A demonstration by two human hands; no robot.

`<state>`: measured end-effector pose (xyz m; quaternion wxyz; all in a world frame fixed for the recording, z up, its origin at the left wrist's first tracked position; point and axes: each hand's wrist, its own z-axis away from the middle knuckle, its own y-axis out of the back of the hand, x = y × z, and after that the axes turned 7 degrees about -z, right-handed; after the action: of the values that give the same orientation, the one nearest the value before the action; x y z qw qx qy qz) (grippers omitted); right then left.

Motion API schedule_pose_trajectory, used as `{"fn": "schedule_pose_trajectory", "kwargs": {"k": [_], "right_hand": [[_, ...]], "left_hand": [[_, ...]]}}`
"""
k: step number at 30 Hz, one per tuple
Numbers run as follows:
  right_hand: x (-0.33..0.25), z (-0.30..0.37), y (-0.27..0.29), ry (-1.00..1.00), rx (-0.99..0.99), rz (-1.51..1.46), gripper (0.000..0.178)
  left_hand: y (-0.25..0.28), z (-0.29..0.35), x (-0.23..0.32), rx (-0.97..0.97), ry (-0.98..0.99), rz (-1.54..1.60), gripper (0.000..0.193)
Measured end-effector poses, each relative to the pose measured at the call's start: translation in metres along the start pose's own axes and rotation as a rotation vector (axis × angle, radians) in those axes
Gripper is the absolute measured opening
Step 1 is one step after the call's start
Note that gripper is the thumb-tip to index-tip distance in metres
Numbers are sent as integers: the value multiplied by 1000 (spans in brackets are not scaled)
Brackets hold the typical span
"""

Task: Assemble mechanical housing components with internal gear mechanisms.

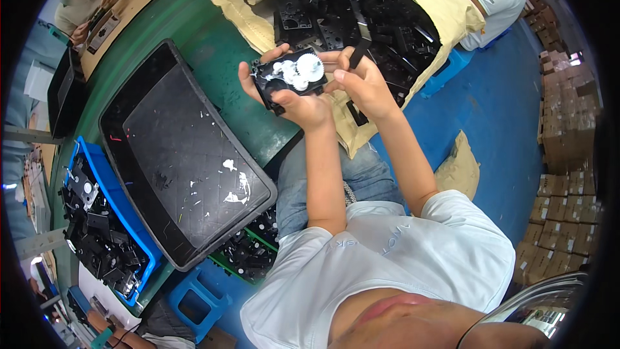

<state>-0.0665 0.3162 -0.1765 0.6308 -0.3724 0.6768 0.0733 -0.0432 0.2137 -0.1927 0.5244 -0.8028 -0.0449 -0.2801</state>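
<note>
My left hand (302, 107) cradles a black plastic gearbox housing (265, 84), its fingers and thumb around the edges. White gears (309, 68) of several sizes sit on its upper face, the largest at the right end. At the housing's right side is my right hand (368, 87), with thumb and fingers bent together. A flat dark strip (359, 53) with a shiny upper section (360, 21) runs up from the right hand's fingers; its lower end is partly hidden. Just beyond both hands, an opened yellow woven sack (445, 0) holds many black plastic parts (403, 35).
A black tray (187, 168) with white smears lies to the left on the green table (200, 22). Beyond it stands a blue bin (123, 216) of black parts. Below are a green-rimmed crate (242, 271) and a blue stool (197, 300). Other people work around; cartons (565, 187) are stacked right.
</note>
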Motion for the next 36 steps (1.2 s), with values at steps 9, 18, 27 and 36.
{"fn": "schedule_pose_trajectory", "kwargs": {"k": [9,18,27,36], "right_hand": [[20,-4,4,94,-81,-435,21],[9,-15,12,41,-93,-579,26],[-24,-30,20,33,-153,-602,25],[-59,-33,35,32,-254,-186,22]], "left_hand": [[-11,11,-1,13,-115,-137,107],[-15,15,-7,-78,-294,-491,108],[-14,4,4,-236,-305,27,78],[10,-6,23,-524,829,268,54]]}}
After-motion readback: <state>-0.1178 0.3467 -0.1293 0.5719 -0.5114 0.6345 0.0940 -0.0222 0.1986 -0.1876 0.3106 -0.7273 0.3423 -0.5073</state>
